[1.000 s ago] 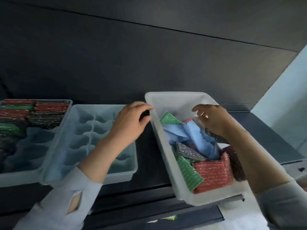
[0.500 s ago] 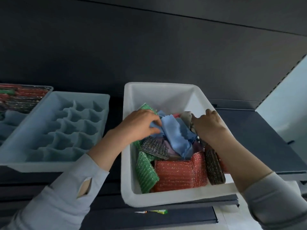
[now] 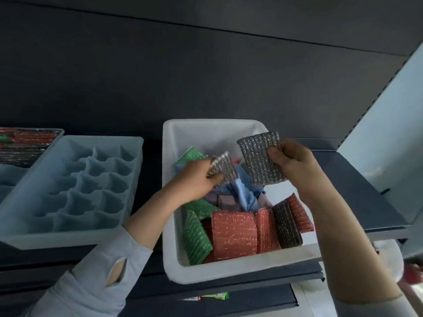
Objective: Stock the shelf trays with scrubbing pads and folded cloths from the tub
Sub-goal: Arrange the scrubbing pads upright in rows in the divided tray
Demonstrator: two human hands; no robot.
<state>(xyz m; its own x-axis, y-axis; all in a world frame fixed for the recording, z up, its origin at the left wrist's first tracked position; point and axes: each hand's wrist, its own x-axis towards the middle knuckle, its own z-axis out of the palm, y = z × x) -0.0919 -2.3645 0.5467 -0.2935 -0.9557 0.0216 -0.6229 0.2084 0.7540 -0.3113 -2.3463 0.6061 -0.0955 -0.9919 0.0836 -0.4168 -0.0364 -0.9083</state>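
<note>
A white tub stands on the dark shelf, holding red, green and dark glittery scrubbing pads and blue cloths. My right hand pinches a silver scrubbing pad and holds it upright above the tub's back. My left hand grips a second, smaller-looking silver pad just above the cloths. To the left sits a pale blue tray with several bare compartments.
At the far left another tray is partly stocked with red, green and dark pads. A dark back panel rises behind the shelf. A light wall stands at the right. A small green label sits on the shelf front below the tub.
Both hands were digging among the cloths in the tub; each has now lifted out a silver pad. The view has shifted right, so the trays sit further left.
</note>
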